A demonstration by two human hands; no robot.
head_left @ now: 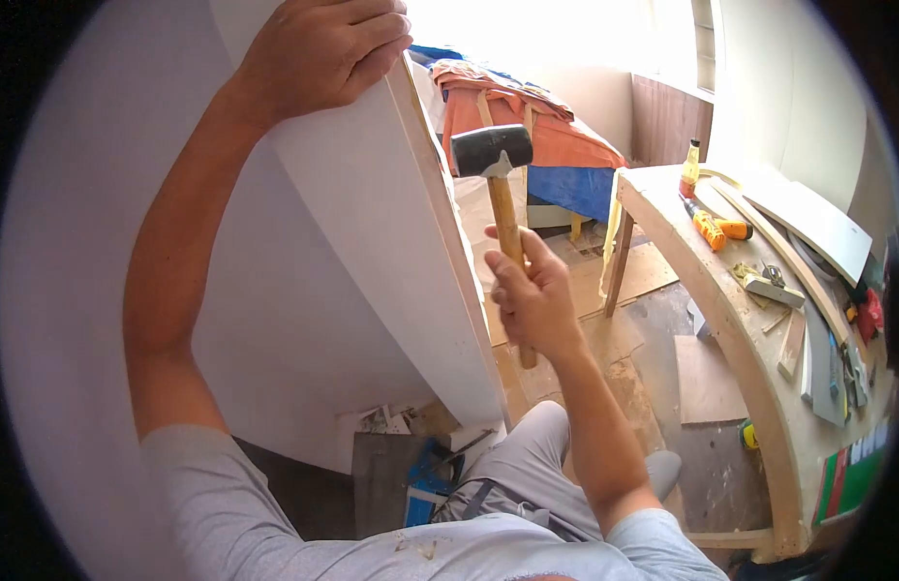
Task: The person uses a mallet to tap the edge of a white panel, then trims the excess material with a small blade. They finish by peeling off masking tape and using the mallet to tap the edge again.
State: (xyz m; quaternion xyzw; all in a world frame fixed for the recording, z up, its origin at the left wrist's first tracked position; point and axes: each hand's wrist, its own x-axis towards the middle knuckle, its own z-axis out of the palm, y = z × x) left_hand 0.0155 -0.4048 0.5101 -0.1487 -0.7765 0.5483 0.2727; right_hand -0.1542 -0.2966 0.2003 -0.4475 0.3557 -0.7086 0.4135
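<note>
My right hand is closed around the wooden handle of a rubber mallet. The mallet stands upright, its black head just to the right of a tall white panel and apart from the panel's edge. At the top of the view, my left hand has its fingers curled over the upper part of that panel, at its edge. The fingertips are partly hidden. Along the panel's right side runs a narrow, wood-coloured edge.
To the right, a curved workbench bears an orange power tool, a yellow bottle, a hand plane and wood strips. Orange cloth covers a pile behind the mallet. A blue object lies below, by my legs.
</note>
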